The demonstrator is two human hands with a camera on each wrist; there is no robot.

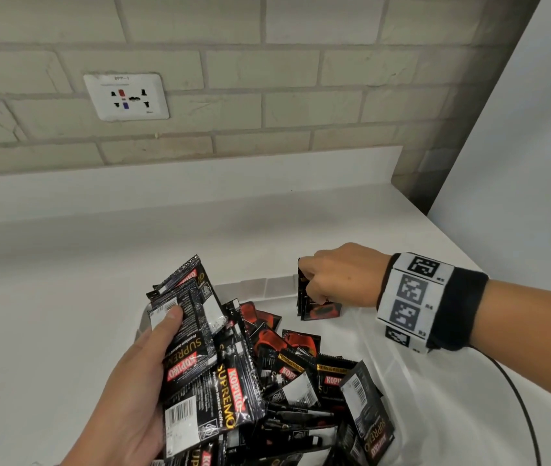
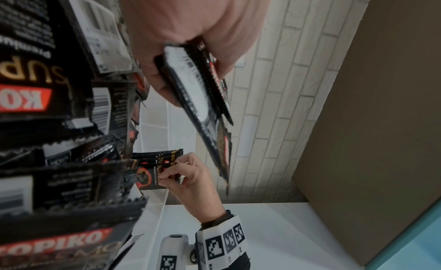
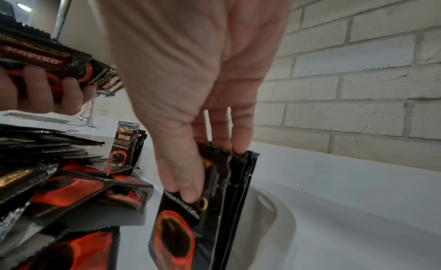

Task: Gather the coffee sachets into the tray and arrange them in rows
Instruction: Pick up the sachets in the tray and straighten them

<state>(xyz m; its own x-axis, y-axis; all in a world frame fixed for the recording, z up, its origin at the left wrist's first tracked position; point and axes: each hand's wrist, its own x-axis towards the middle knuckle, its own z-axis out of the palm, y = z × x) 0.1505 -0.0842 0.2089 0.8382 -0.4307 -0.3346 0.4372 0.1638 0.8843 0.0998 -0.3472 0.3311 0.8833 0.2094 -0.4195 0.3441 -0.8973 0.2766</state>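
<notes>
Sorting barely begun. Right hand (image 1: 341, 277) pinches a few upright sachets (image 1: 314, 306) at the far corner of the white tray (image 1: 401, 375) on the worktop (image 1: 48, 297). Left hand (image 1: 139, 381) grips a fanned bundle (image 1: 196, 331). Loose pile (image 1: 301, 398) fills the tray, unsorted; a second upright cluster stands at its far side.

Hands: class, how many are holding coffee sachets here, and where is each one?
2. The left hand grips a fanned bunch of sachets above the loose pile. The right hand pinches a small upright stack at the tray's far end.
</notes>
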